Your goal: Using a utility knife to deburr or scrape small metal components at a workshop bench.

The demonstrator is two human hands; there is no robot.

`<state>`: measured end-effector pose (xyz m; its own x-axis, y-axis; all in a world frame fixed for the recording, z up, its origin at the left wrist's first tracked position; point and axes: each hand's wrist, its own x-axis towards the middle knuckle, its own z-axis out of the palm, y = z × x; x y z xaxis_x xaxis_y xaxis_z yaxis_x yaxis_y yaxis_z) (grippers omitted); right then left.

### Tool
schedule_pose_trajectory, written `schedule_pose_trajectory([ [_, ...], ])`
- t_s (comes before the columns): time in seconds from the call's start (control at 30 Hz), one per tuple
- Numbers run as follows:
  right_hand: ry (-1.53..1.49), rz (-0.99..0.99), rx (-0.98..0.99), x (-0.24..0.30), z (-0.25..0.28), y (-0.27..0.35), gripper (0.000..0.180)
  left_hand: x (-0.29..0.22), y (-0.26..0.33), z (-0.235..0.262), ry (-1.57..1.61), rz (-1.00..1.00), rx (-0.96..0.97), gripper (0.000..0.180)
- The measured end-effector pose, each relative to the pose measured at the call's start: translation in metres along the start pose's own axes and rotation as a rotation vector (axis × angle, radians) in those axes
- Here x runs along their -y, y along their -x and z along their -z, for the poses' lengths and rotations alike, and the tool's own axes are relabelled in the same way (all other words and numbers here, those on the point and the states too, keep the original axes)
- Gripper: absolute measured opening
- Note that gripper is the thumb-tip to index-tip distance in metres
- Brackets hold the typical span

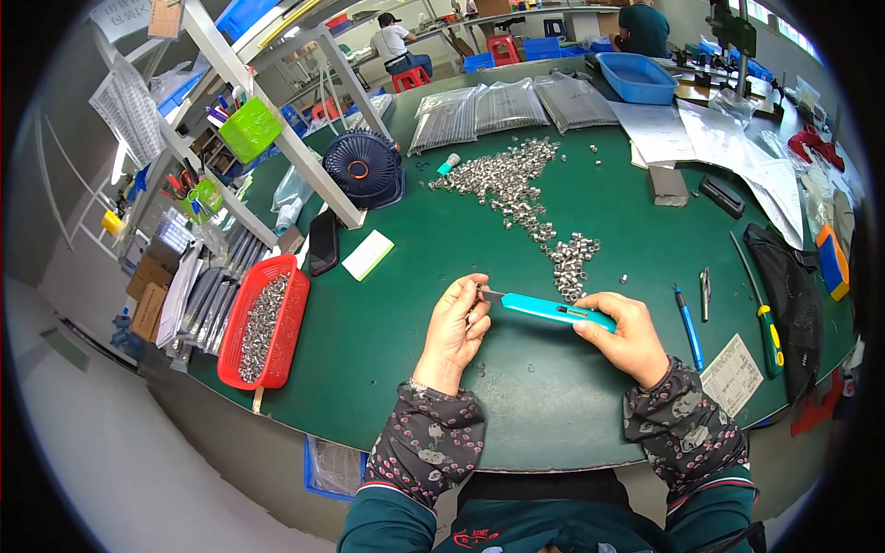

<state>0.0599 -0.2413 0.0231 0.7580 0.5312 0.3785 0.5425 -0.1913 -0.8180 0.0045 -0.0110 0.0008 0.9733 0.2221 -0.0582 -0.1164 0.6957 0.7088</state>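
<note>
My right hand [629,336] is closed round the handle of a teal utility knife [535,306], its blade out and pointing left. Between thumb and fingertips, my left hand [450,332] pinches a small metal ring [479,288], with the blade tip at or very near it. Whether the blade touches the ring, I cannot tell. Just beyond the knife lies a small heap of metal rings [573,261], and a bigger pile of the same rings [502,182] spreads farther back on the green tabletop [415,249].
At the left stand a red basket [297,309] of small metal parts, a phone [324,243], a notepad [369,255] and a dark fan [362,170]. To the right lie a blue pen [689,327], a screwdriver [771,339] and a black pouch [788,295]. Bagged tubes [509,106] and a blue tray [636,92] are behind.
</note>
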Motion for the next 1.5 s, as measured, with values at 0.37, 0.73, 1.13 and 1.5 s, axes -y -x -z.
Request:
schedule_pose_trajectory([
  [0.37, 0.002, -0.056, 0.016, -0.003, 0.001, -0.001, 0.026, 0.001, 0.002, -0.003, -0.136, -0.061, -0.044, 0.017],
  [0.73, 0.185, 0.071, -0.094, -0.002, 0.0, 0.001, 0.027, 0.001, 0.003, -0.007, -0.273, -0.104, -0.098, 0.022],
  [1.13, 0.262, 0.116, -0.12, 0.0, 0.001, 0.002, 0.027, 0.003, 0.002, -0.008, -0.348, -0.128, -0.101, 0.026],
  [1.5, 0.324, 0.18, -0.159, 0.004, 0.0, 0.002, 0.025, 0.002, 0.003, -0.008, -0.372, -0.076, -0.156, 0.031],
])
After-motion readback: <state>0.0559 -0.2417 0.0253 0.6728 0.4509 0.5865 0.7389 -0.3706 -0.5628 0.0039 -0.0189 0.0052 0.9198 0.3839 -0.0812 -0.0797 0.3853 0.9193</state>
